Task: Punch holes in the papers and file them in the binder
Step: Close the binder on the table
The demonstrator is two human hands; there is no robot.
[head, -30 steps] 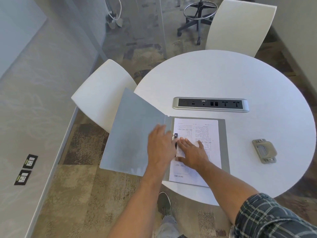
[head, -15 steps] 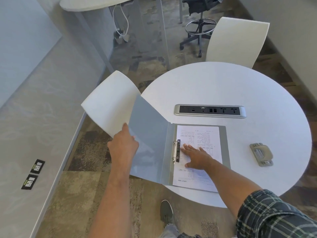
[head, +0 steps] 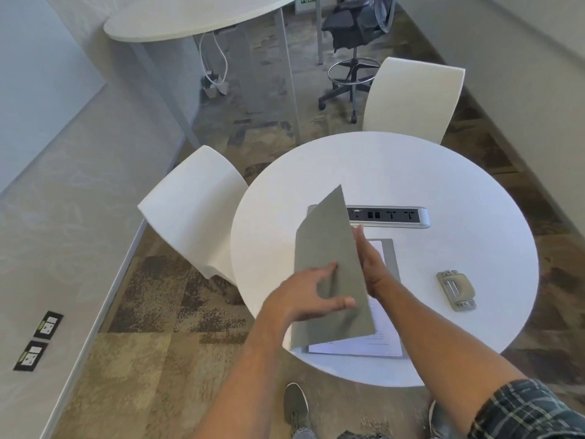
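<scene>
My left hand (head: 311, 294) grips the binder cover (head: 329, 267) half-closed over the filed papers (head: 376, 340); my flat right hand (head: 368, 261) should slide clear first.

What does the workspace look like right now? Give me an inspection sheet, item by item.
Surface: round white table with an inset socket strip.
Job's things: grey binder on the table, its cover raised partway over the papers; hole punch lying apart to the right.
Clutter: nothing seen.
Grippers: left hand grips the cover's edge; right hand, fingers straight, sits beside the cover above the papers.
Cables: white cable under the far table.
Surroundings: two white chairs, a black stool, carpet.
</scene>
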